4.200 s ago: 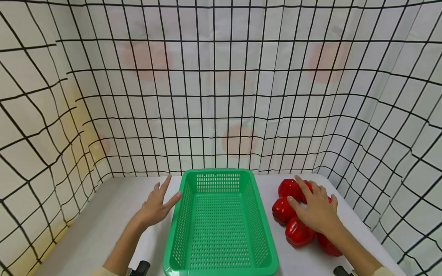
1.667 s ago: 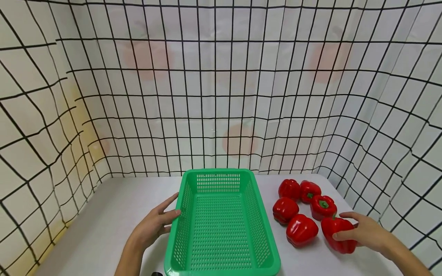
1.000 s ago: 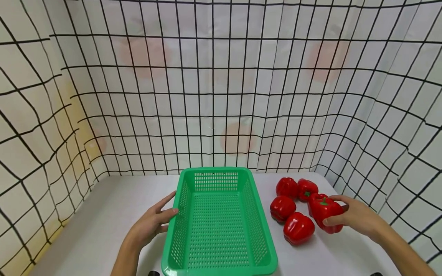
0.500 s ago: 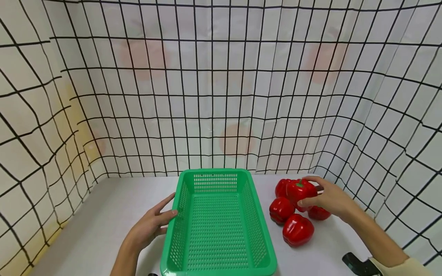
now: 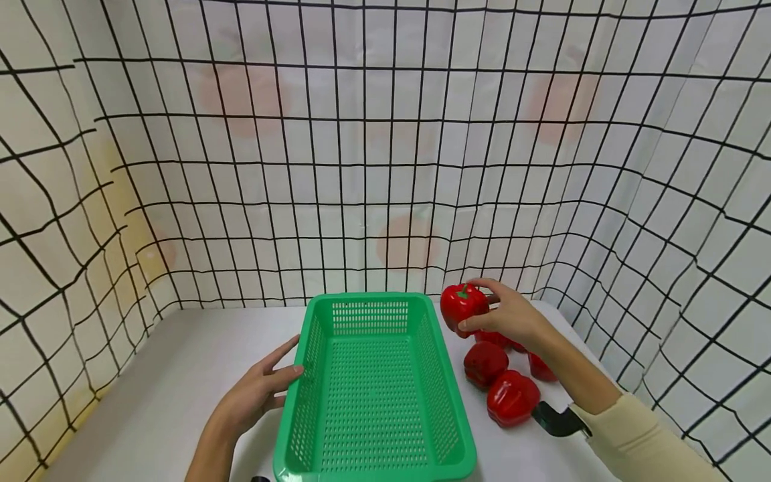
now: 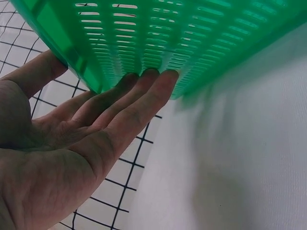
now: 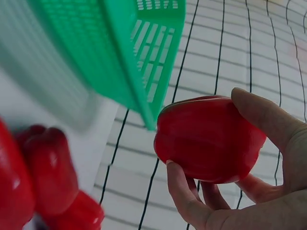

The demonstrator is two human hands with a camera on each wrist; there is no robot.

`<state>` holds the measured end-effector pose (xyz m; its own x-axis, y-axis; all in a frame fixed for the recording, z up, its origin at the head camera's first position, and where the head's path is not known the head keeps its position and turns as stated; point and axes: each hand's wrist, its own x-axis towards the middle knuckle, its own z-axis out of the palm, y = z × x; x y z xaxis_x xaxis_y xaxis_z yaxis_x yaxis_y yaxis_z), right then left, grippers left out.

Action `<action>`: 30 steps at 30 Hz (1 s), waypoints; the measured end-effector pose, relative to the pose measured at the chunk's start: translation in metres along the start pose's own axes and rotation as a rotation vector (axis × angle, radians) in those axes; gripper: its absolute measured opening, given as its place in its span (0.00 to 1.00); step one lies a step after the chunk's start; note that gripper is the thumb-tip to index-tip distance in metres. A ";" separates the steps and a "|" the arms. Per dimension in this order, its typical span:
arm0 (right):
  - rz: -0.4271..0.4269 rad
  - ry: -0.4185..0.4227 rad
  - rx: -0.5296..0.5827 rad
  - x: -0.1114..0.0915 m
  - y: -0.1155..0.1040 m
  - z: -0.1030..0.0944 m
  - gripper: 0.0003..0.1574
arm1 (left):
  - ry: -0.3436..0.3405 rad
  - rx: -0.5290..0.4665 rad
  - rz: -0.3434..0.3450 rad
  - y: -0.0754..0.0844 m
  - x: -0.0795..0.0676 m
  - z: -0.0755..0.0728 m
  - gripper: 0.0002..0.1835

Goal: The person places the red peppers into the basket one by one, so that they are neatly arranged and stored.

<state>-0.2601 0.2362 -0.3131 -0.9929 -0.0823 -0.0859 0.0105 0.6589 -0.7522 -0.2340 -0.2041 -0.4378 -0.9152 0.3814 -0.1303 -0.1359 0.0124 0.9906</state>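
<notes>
As a glossy red pepper (image 5: 461, 306) hangs at the basket's (image 5: 373, 398) two o'clock, right hand (image 5: 512, 316) pinches it, spread left hand (image 5: 255, 391) touches nine-o'clock side.

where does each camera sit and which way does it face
Head: on the head, facing forward and down at the basket and peppers; left hand, right hand and both forearms show.
Left wrist: on that wrist, facing the basket from outside; left hand shows.
Right wrist: on that wrist, facing the held pepper, with basket and other peppers at left; right hand shows.
Shared: head and right wrist both show the held pepper.
</notes>
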 end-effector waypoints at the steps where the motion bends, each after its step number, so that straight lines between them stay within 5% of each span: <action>1: -0.007 -0.002 0.005 0.004 -0.004 0.003 0.62 | -0.001 -0.001 0.002 0.000 0.000 -0.001 0.41; 12: -0.075 -0.069 0.181 0.038 -0.053 0.048 0.54 | -0.005 -0.003 0.008 -0.001 0.001 -0.002 0.41; 30: -0.156 -0.003 0.314 0.065 -0.088 0.141 0.49 | 0.001 0.016 0.014 0.001 0.002 -0.001 0.42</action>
<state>-0.3089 0.0672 -0.3444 -0.9851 -0.1663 0.0443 -0.1049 0.3765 -0.9204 -0.2361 -0.2039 -0.4375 -0.9171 0.3812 -0.1169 -0.1174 0.0221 0.9928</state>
